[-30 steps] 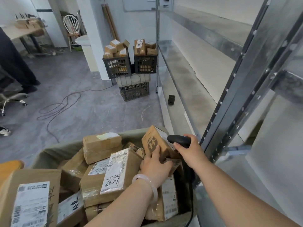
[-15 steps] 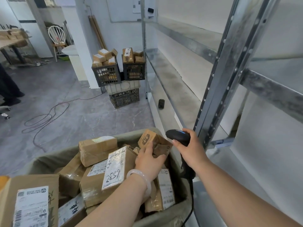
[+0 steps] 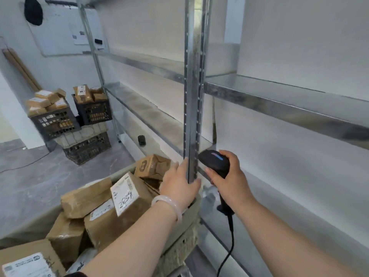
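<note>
Grey floor [image 3: 60,176] and bare galvanised shelving fill the room, and the work sits at the foot of one upright [image 3: 192,96].

A small printed box [image 3: 151,166] lies tilted on top of the heap in the far right corner of a fabric bin [image 3: 191,214], touching the fingers of the left hand [image 3: 177,184]. That hand straddles the upright, fingers fairly straight along its left face and thumb showing to its right. Whether it grips the box, the post or neither, I cannot tell. The right hand [image 3: 229,180] is curled round the handle of a black scanner [image 3: 214,161], whose head sits just right of the upright.

The main risk, as I judge it, is that the post stands between scanner and box, so a scan may miss the label or the scanner head may knock the metal. The box is perched high and could slide off the heap into the bin if nudged. The cable [image 3: 229,242] hangs loose beside the bin's rim and could snag there on a lift.

A larger parcel [image 3: 125,194] with handwritten digits lies just beside the box among others. Well apart, black crates [image 3: 54,122] of parcels stand stacked by the wall, and a small dark cylinder [image 3: 141,140] sits low at the shelving's foot.
</note>
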Demonstrator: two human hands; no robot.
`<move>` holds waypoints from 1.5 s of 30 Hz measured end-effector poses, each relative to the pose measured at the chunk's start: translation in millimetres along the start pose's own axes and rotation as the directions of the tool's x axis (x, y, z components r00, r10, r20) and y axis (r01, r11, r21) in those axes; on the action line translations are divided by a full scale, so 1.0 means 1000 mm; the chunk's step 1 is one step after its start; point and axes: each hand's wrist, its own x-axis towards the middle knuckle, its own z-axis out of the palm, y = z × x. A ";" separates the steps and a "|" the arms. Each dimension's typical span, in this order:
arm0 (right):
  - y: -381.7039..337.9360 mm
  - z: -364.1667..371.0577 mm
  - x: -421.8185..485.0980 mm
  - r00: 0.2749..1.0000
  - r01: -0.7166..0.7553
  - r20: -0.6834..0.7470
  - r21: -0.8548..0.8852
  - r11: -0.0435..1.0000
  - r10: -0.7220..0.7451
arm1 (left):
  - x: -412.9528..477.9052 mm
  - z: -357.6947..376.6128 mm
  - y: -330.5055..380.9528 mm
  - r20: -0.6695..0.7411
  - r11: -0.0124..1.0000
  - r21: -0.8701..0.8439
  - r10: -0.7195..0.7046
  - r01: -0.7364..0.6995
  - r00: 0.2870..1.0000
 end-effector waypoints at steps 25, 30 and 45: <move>-0.096 -0.354 -0.327 0.615 0.052 -0.752 -0.262 0.964 -0.238 | -0.270 0.071 0.361 0.168 0.599 -0.319 0.798 -0.734 0.578; -0.099 -0.429 -0.357 0.534 0.049 -0.805 -0.274 0.960 -0.257 | -0.297 0.089 0.415 0.149 0.590 -0.383 0.799 -0.711 0.582; -0.103 -0.527 -0.296 0.455 0.005 -0.877 -0.172 0.985 -0.155 | -0.261 0.125 0.496 0.166 0.600 -0.484 0.778 -0.637 0.606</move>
